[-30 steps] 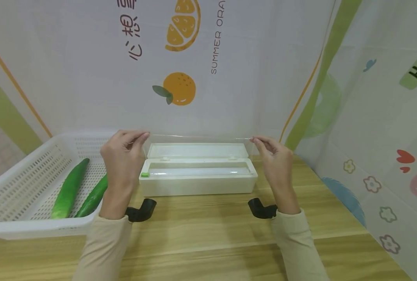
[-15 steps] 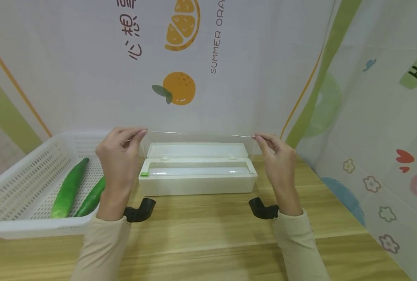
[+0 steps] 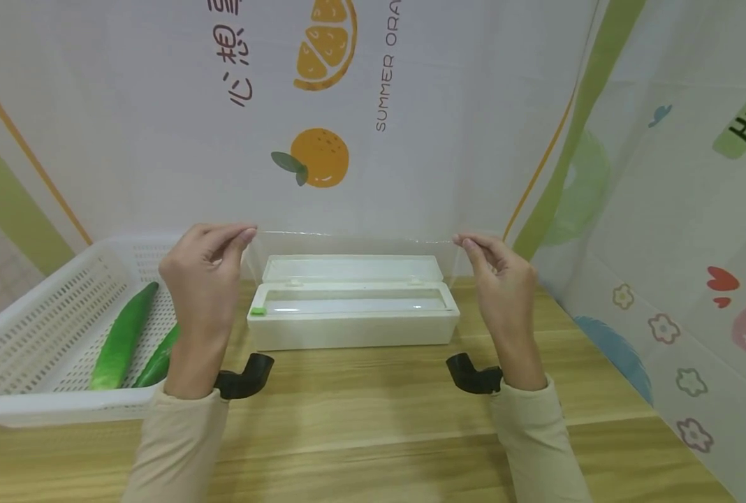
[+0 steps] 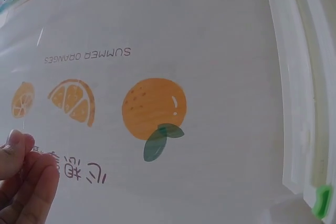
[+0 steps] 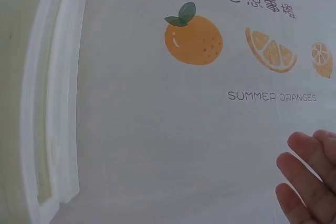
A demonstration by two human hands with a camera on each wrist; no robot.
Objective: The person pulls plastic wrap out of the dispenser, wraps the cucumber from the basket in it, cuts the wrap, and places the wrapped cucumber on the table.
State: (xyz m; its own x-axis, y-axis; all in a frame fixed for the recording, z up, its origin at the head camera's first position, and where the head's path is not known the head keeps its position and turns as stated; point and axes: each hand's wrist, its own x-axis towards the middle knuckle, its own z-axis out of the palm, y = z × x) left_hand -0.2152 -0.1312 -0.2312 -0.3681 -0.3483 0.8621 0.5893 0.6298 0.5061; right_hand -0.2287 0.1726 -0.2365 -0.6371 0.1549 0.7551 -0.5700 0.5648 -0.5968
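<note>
A sheet of clear cling film (image 3: 354, 235) stretches between both hands, its upper edge a thin shiny line. My left hand (image 3: 200, 279) pinches its left corner between thumb and fingers; in the left wrist view those fingertips (image 4: 26, 142) meet at the film's edge. At the opposite corner my right hand (image 3: 503, 279) pinches it too, though its thumb is largely outside the right wrist view. Below and between the hands stands a white cling film box (image 3: 354, 334), its lid (image 3: 354, 268) raised at the back. Inside lies the film roll (image 3: 341, 306). A green slider (image 3: 258, 311) sits at the box's left end.
On the left, a white plastic basket (image 3: 52, 403) holds two cucumbers, one (image 3: 121, 335) longer in view and one (image 3: 158, 360) partly behind the left forearm. The wooden table (image 3: 360, 419) meets a printed curtain (image 3: 398, 175) at the back. Black wrist mounts (image 3: 247, 377) jut inward.
Both hands have risen slightly and spread apart, the left one moving further left. The film's upper edge has come up higher with them. The box has stayed in place.
</note>
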